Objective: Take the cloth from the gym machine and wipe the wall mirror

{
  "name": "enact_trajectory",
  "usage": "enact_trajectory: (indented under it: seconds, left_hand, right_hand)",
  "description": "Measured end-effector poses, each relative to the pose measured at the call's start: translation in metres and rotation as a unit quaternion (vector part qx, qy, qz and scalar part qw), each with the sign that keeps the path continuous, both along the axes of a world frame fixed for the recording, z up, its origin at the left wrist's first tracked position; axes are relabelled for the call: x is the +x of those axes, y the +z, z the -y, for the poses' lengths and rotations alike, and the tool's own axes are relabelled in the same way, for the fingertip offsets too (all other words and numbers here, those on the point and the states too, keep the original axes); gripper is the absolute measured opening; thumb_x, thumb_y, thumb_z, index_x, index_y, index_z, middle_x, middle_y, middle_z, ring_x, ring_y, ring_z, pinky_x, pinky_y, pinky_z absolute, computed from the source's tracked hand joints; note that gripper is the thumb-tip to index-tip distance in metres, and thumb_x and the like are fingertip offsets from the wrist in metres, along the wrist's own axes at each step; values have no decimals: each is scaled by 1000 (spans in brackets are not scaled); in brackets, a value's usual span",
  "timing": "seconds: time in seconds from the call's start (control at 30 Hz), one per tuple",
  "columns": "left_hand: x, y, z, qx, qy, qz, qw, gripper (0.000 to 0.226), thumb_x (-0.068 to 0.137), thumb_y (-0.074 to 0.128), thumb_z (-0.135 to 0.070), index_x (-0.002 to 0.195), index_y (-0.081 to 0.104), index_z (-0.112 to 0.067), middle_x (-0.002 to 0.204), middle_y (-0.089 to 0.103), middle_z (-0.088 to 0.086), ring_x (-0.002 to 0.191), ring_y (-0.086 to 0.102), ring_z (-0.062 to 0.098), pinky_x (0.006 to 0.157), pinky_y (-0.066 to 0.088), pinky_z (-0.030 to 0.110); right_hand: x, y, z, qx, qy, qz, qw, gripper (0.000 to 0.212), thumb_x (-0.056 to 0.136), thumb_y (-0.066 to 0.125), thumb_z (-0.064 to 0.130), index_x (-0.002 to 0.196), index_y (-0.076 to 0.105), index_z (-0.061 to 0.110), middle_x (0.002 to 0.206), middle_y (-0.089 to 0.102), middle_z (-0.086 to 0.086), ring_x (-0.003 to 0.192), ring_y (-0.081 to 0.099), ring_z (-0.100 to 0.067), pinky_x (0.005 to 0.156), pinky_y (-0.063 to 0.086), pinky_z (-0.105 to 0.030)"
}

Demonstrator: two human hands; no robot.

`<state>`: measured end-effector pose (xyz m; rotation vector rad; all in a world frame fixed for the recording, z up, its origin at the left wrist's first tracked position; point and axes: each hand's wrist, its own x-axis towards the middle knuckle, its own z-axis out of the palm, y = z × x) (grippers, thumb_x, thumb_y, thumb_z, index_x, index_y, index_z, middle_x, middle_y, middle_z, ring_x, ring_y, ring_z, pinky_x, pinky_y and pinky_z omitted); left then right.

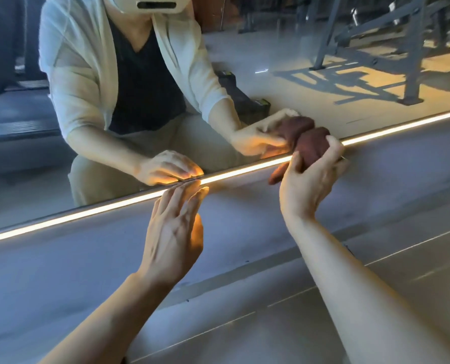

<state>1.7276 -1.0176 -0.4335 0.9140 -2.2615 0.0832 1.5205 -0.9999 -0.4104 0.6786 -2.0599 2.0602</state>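
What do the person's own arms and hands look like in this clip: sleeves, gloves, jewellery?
Both forearms are bare to the frame edge. The left hand and right hand wear no gloves, and no watch shows. The mirror reflects a pale, sheer cardigan with elbow-length sleeves over a dark top.

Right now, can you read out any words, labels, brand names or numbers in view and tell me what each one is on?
None can be read.
The dark object with greenish ends reflected in the wall mirror: any marking is too blurred to read.
The cloth in the right hand: plain, no label showing.
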Motion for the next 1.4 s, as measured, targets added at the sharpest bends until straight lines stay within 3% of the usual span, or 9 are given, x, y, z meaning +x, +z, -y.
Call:
enact_trajectory:
  seconds: [0.23,0.37,0.43,0.63,0.8,0.97,1.07,1.2,1.4]
  left_hand:
    - [55,11,14,-15,13,-6,1000,61,69,72,17,126,61,-2,125,60,18,109,52,32,93,43,40]
    - [75,11,16,-7,-12,25,1000,62,71,73,14,130,60,-1,130,59,18,116,51,31,97,47,45]
    - [80,11,17,0,-21,40,999,61,72,72,12,130,61,-2,133,58,18,120,50,32,101,45,46]
    - [88,14,23,10,-56,46,997,59,74,71,10,130,62,-6,136,56,15,123,49,31,105,36,35]
    - [93,16,21,-3,-65,44,997,56,75,72,8,129,63,-5,134,57,15,122,49,30,105,37,37]
    - [107,14,24,10,-91,63,994,61,71,74,10,128,62,-7,131,58,12,119,49,28,102,39,37]
    - [114,17,23,17,-89,73,993,61,71,76,7,128,62,-7,133,57,11,120,51,30,102,43,42]
    - [127,18,19,23,-75,74,994,60,71,78,5,128,63,-5,132,58,13,121,53,32,104,43,44]
    - [145,19,17,39,-62,42,996,62,72,76,5,131,61,-8,133,56,12,120,48,29,103,38,37]
  right_hand:
    - [111,-35,6,33,246,-324,913,47,80,70,-9,121,62,11,124,49,-18,110,59,-39,86,58,-37]
    - [65,-25,13,-27,63,-97,993,46,82,64,-13,125,61,6,125,48,-21,115,57,-39,94,41,-11]
    - [63,-23,15,-25,13,-22,999,44,85,60,-12,127,59,2,125,48,-23,115,57,-42,92,38,-13]
    - [135,-33,1,30,238,-274,931,41,79,65,-6,116,68,9,120,51,-9,108,58,-27,91,44,-15]
    - [82,-19,5,48,56,-33,997,57,85,62,-14,138,49,2,132,43,-24,114,54,-38,85,31,-2]
    - [160,-42,-4,115,251,-185,943,64,80,67,-13,136,51,14,129,38,-7,110,55,-26,88,41,-10]
    - [152,-30,-10,54,210,-103,971,52,83,65,-15,127,57,11,122,42,-3,101,48,-4,83,37,3]
    - [114,-33,-11,60,89,75,991,57,86,63,-12,135,45,11,129,38,-12,114,50,-23,93,47,-20]
    - [205,-49,-10,101,302,-75,945,59,77,64,-19,112,48,26,115,42,-2,93,49,0,82,48,-14]
